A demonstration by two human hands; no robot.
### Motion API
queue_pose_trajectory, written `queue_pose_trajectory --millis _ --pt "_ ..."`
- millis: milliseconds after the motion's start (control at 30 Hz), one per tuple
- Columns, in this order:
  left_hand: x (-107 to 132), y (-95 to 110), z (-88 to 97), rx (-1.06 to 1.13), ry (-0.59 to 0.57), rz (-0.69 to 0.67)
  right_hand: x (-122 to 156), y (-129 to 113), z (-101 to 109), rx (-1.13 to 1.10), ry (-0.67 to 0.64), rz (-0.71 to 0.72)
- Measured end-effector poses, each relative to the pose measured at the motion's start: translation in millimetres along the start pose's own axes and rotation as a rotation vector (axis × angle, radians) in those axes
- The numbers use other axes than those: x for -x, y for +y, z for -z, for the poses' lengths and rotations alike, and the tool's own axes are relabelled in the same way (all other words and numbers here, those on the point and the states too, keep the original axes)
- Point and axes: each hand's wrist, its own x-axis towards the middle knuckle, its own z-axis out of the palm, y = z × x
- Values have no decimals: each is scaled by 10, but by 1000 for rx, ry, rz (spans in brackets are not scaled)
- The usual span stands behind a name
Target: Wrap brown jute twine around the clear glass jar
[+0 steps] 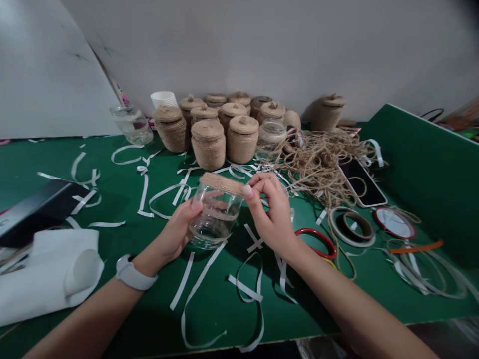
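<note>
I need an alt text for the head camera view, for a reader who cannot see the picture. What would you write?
Two bare hands hold a clear glass jar tilted over a green table: the left hand grips its side, the right hand pinches jute twine wrapped around its rim. Behind stand twine-covered jars, beside a loose twine tangle and a phone; white paper strips lie scattered.

My arms come up from the bottom of the frame bare, with no sleeves. On my left wrist, lower left, I wear a smartwatch (134,273) with a pale grey band. My hands are uncovered.
</note>
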Motion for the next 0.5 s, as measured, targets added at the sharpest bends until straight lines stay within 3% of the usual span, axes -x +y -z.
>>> queue_pose_trajectory --millis 200,500 --pt "11 -24 -47 -10 56 27 12 -58 -21 104 105 14" --pt "37 -2 -94 140 -57 44 57 16 -96 32 61 -96"
